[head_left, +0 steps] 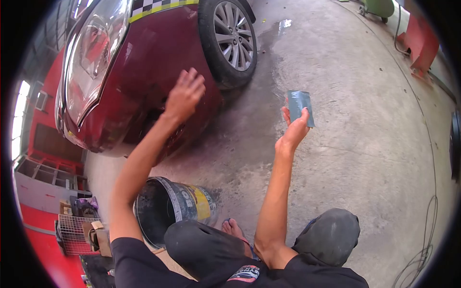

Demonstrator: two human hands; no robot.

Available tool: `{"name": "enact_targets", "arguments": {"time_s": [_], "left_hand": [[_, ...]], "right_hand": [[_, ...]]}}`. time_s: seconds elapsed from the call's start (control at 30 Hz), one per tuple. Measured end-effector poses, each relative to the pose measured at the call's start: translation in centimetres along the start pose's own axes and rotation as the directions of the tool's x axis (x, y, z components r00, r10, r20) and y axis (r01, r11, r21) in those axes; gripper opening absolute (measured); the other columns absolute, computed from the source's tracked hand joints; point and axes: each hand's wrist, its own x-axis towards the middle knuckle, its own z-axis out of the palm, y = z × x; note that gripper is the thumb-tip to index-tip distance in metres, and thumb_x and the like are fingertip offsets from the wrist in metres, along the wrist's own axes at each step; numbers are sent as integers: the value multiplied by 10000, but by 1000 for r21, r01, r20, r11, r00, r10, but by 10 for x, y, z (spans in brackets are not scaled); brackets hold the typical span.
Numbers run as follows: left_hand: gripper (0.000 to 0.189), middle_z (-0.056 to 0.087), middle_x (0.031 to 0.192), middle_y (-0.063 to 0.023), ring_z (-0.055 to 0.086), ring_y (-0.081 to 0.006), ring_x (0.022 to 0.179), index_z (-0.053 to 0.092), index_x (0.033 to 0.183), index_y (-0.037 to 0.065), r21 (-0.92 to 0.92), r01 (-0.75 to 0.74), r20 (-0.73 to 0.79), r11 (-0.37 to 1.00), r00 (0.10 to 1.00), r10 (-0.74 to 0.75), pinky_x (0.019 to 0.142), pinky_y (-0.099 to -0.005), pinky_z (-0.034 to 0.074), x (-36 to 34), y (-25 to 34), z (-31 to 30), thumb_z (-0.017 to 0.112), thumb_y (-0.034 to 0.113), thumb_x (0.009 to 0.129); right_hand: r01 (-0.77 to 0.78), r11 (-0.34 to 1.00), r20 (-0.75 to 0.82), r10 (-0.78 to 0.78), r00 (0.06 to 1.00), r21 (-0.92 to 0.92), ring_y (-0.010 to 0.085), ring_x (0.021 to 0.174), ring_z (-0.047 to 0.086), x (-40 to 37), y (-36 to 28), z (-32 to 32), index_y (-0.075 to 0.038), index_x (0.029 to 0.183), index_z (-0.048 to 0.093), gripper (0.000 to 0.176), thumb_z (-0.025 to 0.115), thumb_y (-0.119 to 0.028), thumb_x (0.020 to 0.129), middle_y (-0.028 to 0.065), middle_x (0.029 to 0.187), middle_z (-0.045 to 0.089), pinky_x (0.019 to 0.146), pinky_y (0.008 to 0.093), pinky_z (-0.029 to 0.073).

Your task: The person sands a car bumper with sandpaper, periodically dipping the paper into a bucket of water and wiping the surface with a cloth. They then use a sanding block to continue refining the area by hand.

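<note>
In my right hand, a small blue-grey sheet of sandpaper is pinched with the thumb on top and the fingers behind. Its surface has a wet-looking shine. The sheet is held over the concrete floor, to the right of the car. My left hand is raised in front of the car's maroon bumper, fingers loosely apart and holding nothing. A clear headlight lies left of that bumper, and a wheel with silver spokes is on its right.
A dirty bucket with a yellow label stands by my left knee. Beyond it are a wire basket and boxes. Cables run along the floor at right. A red stand is at upper right.
</note>
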Motion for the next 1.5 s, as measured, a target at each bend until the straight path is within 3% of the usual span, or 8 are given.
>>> {"name": "enact_targets", "arguments": {"time_s": [0.17,0.27,0.37,0.53,1.0,1.27,1.43,1.5], "left_hand": [[582,571,1508,-46,490,-363,1432,676,1343,172,247,304,-276,920,932,-234,1224,-540,376,41,-108,-95,770,30,787],[572,569,1527,-58,450,-356,1480,672,1369,163,279,333,-242,901,932,-270,1245,-456,367,73,-150,-99,747,49,813],[407,619,1450,-128,502,-369,1417,701,1271,77,184,319,-153,930,944,-294,1239,-498,357,114,-136,-111,734,174,877],[418,627,1448,-138,450,-365,1486,698,1271,52,168,109,-35,980,994,-104,1240,-496,359,150,-158,-61,681,92,855],[542,597,1503,-77,384,-270,1548,699,1316,63,94,-47,270,994,963,20,1302,-463,273,103,-43,25,737,26,777],[412,539,1579,-85,349,-288,1568,707,1309,48,-57,-200,260,978,943,208,1301,-496,263,-21,46,76,607,126,917],[518,586,1509,-87,457,-316,1467,714,1287,103,-485,-132,469,864,795,385,1250,-462,358,-82,48,10,741,49,772],[522,632,1396,-84,537,-318,1335,723,1229,135,-478,-4,467,878,846,258,1123,-460,463,-97,36,-31,756,10,724]], "right_hand": [[-87,996,38,87,996,14,220,959,703,-9,51,15,27,1389,589,481,405,-302,1091,144,1201,730,951,369,540],[-126,992,59,125,990,13,239,957,701,-20,70,24,57,1368,597,469,434,-285,1093,162,1189,719,937,377,557],[-132,991,101,131,986,1,238,963,699,-20,82,30,56,1373,594,466,428,-279,1095,162,1190,718,922,380,554],[-116,993,71,116,991,-5,180,909,709,-7,96,35,-33,1383,614,469,365,-310,1098,126,1169,755,910,357,516],[-143,989,106,138,985,39,172,972,689,6,34,36,-53,1423,584,523,299,-338,1089,94,1221,747,969,348,504],[-53,998,90,51,995,23,177,974,691,7,-16,15,-31,1419,576,530,286,-329,1090,114,1240,735,991,354,505],[17,1000,87,-19,996,17,181,973,700,4,-24,3,-19,1418,572,529,291,-325,1091,115,1249,733,991,353,512],[2,1000,100,-2,995,0,179,977,701,-2,-12,8,-24,1417,574,522,300,-330,1096,117,1243,734,991,361,516]]}}
